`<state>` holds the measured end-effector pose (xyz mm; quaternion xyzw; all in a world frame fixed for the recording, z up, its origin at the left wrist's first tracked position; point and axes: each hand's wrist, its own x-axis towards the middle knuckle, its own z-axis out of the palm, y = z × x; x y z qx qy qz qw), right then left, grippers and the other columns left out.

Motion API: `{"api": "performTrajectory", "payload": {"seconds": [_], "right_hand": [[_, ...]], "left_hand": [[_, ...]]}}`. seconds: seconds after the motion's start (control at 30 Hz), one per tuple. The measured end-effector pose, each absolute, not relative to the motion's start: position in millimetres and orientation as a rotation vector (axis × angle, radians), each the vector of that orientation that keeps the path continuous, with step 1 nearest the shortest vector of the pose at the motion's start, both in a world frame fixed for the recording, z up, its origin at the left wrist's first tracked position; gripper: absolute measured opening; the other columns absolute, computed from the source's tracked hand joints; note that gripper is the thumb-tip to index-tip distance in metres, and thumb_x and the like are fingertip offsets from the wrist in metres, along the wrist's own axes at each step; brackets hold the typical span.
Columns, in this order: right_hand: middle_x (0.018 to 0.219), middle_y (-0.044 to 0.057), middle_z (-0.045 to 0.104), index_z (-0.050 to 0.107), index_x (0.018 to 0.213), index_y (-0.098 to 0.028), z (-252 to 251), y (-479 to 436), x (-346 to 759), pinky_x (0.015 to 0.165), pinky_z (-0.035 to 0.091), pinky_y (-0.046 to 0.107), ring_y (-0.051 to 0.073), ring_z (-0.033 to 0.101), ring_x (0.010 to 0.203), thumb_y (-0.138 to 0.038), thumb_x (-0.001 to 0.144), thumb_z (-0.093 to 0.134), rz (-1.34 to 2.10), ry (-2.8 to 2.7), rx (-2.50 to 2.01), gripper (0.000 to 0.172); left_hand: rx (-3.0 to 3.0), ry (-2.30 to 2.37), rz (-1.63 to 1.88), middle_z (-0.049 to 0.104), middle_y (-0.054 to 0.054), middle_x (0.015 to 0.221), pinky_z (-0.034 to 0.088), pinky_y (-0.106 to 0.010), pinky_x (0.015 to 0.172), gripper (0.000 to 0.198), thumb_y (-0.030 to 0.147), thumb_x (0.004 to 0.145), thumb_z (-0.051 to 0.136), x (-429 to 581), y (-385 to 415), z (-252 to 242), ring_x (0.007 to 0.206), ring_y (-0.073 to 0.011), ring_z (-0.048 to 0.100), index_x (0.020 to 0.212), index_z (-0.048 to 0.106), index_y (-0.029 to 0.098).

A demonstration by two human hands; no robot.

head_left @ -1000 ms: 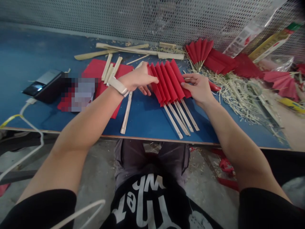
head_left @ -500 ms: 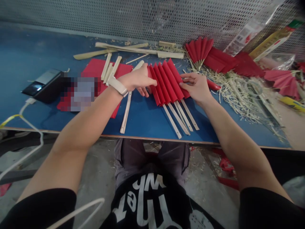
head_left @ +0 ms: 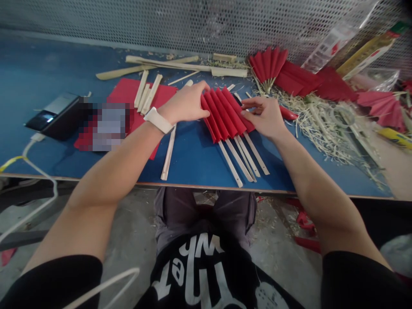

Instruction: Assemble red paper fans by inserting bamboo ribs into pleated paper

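A red pleated fan sheet (head_left: 224,113) lies between my hands on the blue table. Several pale bamboo fan sticks (head_left: 238,159) stick out from its lower edge toward me. My left hand (head_left: 190,103) holds the sheet's left edge between the thumb below and the fingers above. At the right edge, my right hand (head_left: 264,116) pinches the sheet with thumb and fingertips. One loose stick (head_left: 169,154) lies left of the sheet, partly hidden under my left wrist.
Red sheets (head_left: 128,92) with short bamboo pieces (head_left: 151,93) and a blurred object lie left. Beside them is a black device (head_left: 58,118) with a white cable. A small red fan (head_left: 268,68), wood shavings (head_left: 322,128) and a bottle (head_left: 370,53) sit right. Bamboo strips (head_left: 167,63) lie behind.
My left hand has closed from loosely spread fingers onto the sheet's left edge. The pleats sit a little closer together at the top. My right hand stays at the right edge.
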<state>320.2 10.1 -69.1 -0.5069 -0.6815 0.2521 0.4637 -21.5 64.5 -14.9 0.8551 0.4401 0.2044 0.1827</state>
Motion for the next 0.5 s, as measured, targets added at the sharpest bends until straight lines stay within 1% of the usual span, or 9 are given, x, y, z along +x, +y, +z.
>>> {"api": "performTrajectory", "payload": {"seconds": [0.07, 0.13, 0.2, 0.27, 0.37, 0.43, 0.5], "right_hand": [[0.12, 0.009, 0.096, 0.096, 0.115, -0.037, -63.5, 4.7, 318.4, 0.114, 0.079, 0.071, 0.042, 0.09, 0.116, -0.046, 0.09, 0.106, 0.578, -1.708, -1.243, 0.029], [0.123, 0.009, 0.096, 0.097, 0.113, -0.037, -55.4, -2.6, 317.3, 0.115, 0.078, 0.07, 0.04, 0.089, 0.112, -0.048, 0.095, 0.103, 0.529, -1.745, -1.247, 0.022], [0.124, 0.008, 0.096, 0.098, 0.113, -0.039, -47.1, -10.2, 316.6, 0.117, 0.076, 0.069, 0.04, 0.088, 0.112, -0.051, 0.099, 0.102, 0.499, -1.792, -1.252, 0.019], [0.124, 0.008, 0.095, 0.099, 0.113, -0.041, -40.7, -16.0, 315.9, 0.119, 0.075, 0.07, 0.041, 0.086, 0.117, -0.054, 0.099, 0.103, 0.496, -1.85, -1.247, 0.019], [0.122, 0.008, 0.093, 0.098, 0.107, -0.044, -36.5, -19.4, 314.8, 0.124, 0.071, 0.075, 0.044, 0.084, 0.126, -0.054, 0.096, 0.107, 0.522, -1.924, -1.235, 0.018], [0.12, 0.007, 0.093, 0.097, 0.103, -0.045, -35.9, -19.4, 314.0, 0.125, 0.069, 0.078, 0.045, 0.083, 0.126, -0.051, 0.095, 0.109, 0.557, -1.935, -1.237, 0.016], [0.119, 0.007, 0.092, 0.097, 0.102, -0.044, -35.2, -19.2, 312.9, 0.125, 0.069, 0.077, 0.045, 0.084, 0.125, -0.048, 0.092, 0.111, 0.604, -1.916, -1.247, 0.017]], "left_hand": [[2.463, 1.253, 0.587, 0.086, -0.006, 0.094, 0.068, -0.053, 0.103, 0.054, 0.032, 0.089, 0.097, -17.1, 62.8, -16.6, 0.103, -0.0394, 0.088, 0.143, 0.093, 0.029], [2.481, 1.24, 0.571, 0.087, -0.006, 0.097, 0.068, -0.053, 0.108, 0.033, 0.028, 0.091, 0.093, -13.8, 59.0, -15.5, 0.105, -0.0381, 0.087, 0.124, 0.097, 0.03], [2.495, 1.182, 0.587, 0.088, -0.008, 0.106, 0.069, -0.053, 0.112, 0.021, 0.025, 0.093, 0.09, -11.9, 54.3, -11.4, 0.109, -0.037, 0.087, 0.112, 0.098, 0.031], [2.51, 1.088, 0.618, 0.09, -0.01, 0.121, 0.069, -0.053, 0.118, 0.017, 0.024, 0.096, 0.088, -10.3, 48.8, -5.8, 0.12, -0.0374, 0.087, 0.108, 0.098, 0.032], [2.493, 0.942, 0.641, 0.09, -0.011, 0.139, 0.067, -0.054, 0.129, 0.014, 0.029, 0.104, 0.087, -4.6, 38.5, 0.7, 0.138, -0.0382, 0.085, 0.111, 0.099, 0.031], [2.465, 0.873, 0.639, 0.092, -0.011, 0.142, 0.065, -0.055, 0.134, 0.013, 0.033, 0.109, 0.087, 0.9, 31.0, 1.5, 0.141, -0.037, 0.086, 0.113, 0.099, 0.031], [2.445, 0.837, 0.629, 0.093, -0.012, 0.143, 0.065, -0.055, 0.135, 0.014, 0.036, 0.112, 0.087, 5.9, 25.0, -0.3, 0.139, -0.0365, 0.087, 0.114, 0.099, 0.029]]}}
